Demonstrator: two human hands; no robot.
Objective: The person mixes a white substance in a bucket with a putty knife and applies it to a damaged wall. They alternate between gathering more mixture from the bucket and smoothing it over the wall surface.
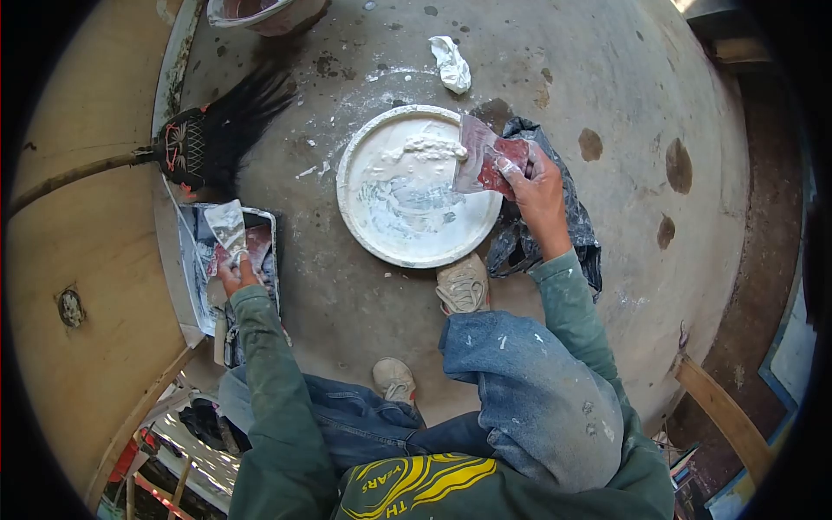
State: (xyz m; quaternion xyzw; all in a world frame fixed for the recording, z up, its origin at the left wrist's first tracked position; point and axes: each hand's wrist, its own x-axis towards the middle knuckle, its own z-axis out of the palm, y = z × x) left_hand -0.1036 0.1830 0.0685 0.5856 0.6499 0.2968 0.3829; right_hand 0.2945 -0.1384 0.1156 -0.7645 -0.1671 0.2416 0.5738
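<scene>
My right hand is closed around the red grip of a wide putty scraper, thumb on top. Its smeared blade overlaps the right rim of a round white pan. White putty lies heaped toward the pan's far side, with a thin smeared layer nearer me. On the left, my left hand grips a putty knife with a white-coated blade, above a rectangular tray. A red scraper shows right beside that blade; whether the hand holds it too I cannot tell.
A black-bristled broom leans in from the left near wooden boards. Crumpled white plastic lies beyond the pan, and a black plastic bag sits to its right. A tub stands at the far left. My shoe is close to the pan.
</scene>
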